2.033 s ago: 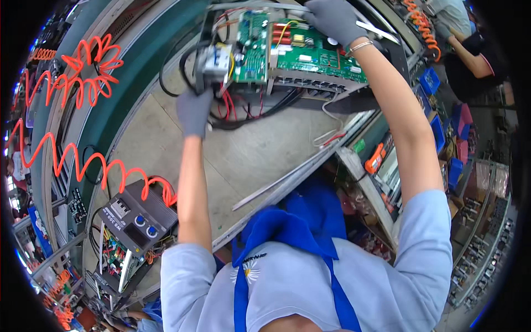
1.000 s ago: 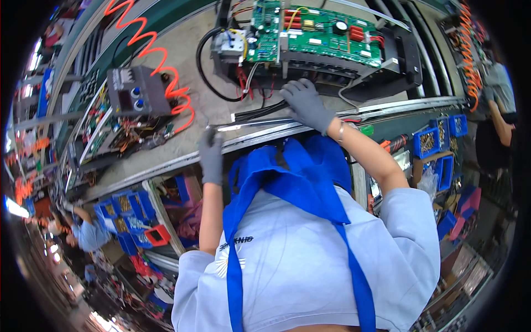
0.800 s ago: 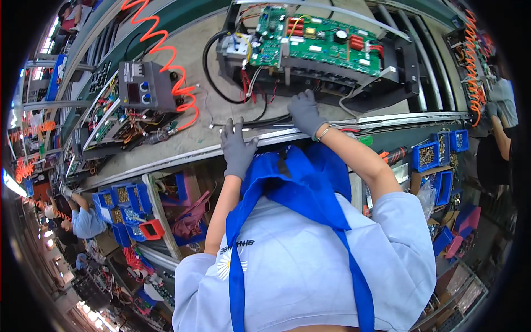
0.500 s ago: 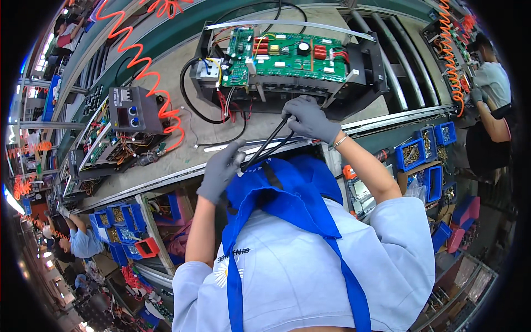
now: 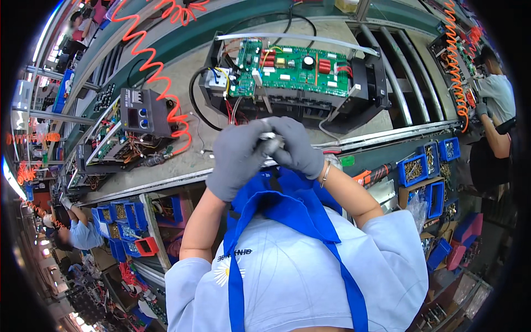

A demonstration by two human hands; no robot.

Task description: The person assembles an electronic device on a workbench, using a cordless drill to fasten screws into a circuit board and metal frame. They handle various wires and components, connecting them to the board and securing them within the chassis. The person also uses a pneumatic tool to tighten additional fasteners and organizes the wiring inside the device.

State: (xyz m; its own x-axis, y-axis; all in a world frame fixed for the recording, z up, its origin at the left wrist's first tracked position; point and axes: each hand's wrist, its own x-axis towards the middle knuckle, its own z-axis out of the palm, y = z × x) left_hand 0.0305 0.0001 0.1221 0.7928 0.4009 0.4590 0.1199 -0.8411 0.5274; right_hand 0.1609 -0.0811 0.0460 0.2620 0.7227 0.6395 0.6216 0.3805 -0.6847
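Note:
My left hand [image 5: 237,159] and my right hand [image 5: 300,148], both in grey gloves, meet in front of my chest at the bench's near edge. Their fingers are closed around a small silvery piece [image 5: 269,136], mostly covered by the gloves, so its kind cannot be made out. Just beyond them stands an open black equipment chassis [image 5: 362,108] carrying a green circuit board [image 5: 298,71] with red and yellow components. A black cable [image 5: 193,94] loops from its left end, and thin red and white wires [image 5: 235,108] hang toward my hands.
Left of the chassis sits another unit with a dark control panel [image 5: 145,113]; an orange coiled hose [image 5: 160,83] hangs beside it. Metal rollers [image 5: 401,77] lie to the right. Blue parts bins [image 5: 412,170] hold screws below the bench. A co-worker [image 5: 495,91] works at far right.
My hands have come together and closed on the small silvery piece. The black cable stretched between them before is hidden now. My right hand has drawn back from the chassis.

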